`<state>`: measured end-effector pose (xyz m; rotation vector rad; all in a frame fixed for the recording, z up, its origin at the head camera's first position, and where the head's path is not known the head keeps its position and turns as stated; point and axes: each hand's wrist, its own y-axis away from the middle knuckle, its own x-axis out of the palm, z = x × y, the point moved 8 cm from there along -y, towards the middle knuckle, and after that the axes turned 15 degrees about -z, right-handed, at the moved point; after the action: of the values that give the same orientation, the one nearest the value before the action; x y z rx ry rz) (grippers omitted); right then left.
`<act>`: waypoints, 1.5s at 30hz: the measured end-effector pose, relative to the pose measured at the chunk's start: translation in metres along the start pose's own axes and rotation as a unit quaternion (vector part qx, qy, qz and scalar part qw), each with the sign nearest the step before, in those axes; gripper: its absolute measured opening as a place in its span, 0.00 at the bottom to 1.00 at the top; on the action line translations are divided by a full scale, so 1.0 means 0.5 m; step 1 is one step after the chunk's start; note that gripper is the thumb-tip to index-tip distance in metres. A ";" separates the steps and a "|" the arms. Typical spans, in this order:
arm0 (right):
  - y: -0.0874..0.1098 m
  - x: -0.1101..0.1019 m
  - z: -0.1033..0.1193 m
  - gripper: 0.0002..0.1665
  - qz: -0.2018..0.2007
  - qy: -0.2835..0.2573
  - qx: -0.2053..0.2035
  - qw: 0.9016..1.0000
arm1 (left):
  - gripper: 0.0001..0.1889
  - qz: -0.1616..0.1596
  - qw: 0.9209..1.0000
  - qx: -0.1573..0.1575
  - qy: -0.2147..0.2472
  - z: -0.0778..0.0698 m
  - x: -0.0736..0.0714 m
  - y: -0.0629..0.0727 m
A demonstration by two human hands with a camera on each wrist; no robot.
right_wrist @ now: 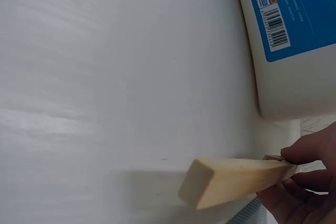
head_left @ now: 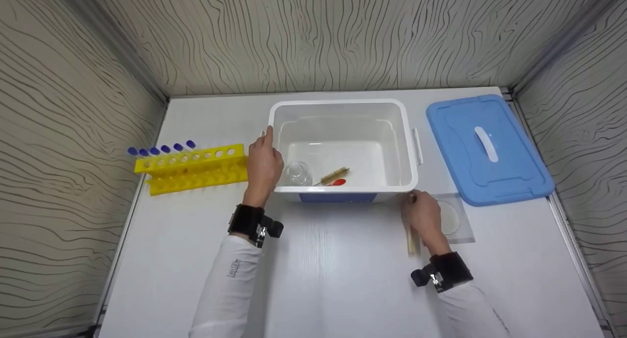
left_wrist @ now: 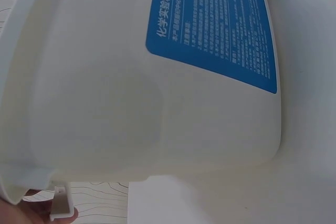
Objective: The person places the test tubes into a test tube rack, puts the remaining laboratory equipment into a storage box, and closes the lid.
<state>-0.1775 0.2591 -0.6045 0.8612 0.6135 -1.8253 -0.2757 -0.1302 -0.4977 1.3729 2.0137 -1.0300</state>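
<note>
A white plastic storage box (head_left: pixel 345 188) stands on the table, a blue label (left_wrist: pixel 215 30) on its front. My left hand (head_left: pixel 264 164) grips its left side, fingers around the rim and side handle (left_wrist: pixel 62 203). Below the box's front right corner, my right hand (head_left: pixel 425 215) pinches a wooden test tube clamp (right_wrist: pixel 236 179) near one end, its square end pointing away from the fingers. Inside the box, at the front left, lie a clear glass vessel (head_left: pixel 298 174), a test tube brush (head_left: pixel 334 176) and a small red object (head_left: pixel 339 182).
On the left stands a yellow test tube rack (head_left: pixel 191 174) with several blue-capped tubes (head_left: pixel 166 149). The blue lid (head_left: pixel 465 152) with a white handle lies at the right. Beside my right hand is a clear flat packet (head_left: pixel 460 230) with a round white disc (head_left: pixel 449 218).
</note>
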 end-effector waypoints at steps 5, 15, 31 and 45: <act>-0.020 -0.034 0.000 0.26 -0.024 -0.019 0.000 1.000 | 0.30 -0.002 1.000 0.005 -0.003 -0.004 0.001 0.001; -0.062 -0.117 0.025 0.25 -0.083 -0.053 0.013 0.995 | 0.30 -0.010 1.000 0.006 -0.007 -0.003 -0.004 -0.001; -0.100 -0.265 0.126 0.25 -0.176 -0.096 -0.027 0.979 | 0.30 -0.009 1.000 0.004 -0.007 -0.002 -0.003 0.000; -0.080 -0.336 0.243 0.23 -0.207 -0.151 -0.071 0.964 | 0.30 -0.008 1.000 0.005 -0.017 -0.002 -0.003 0.000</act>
<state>-0.2051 0.2803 -0.3961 0.3592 0.7551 -2.2023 -0.2751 -0.1301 -0.4962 1.3379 1.9992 -1.0660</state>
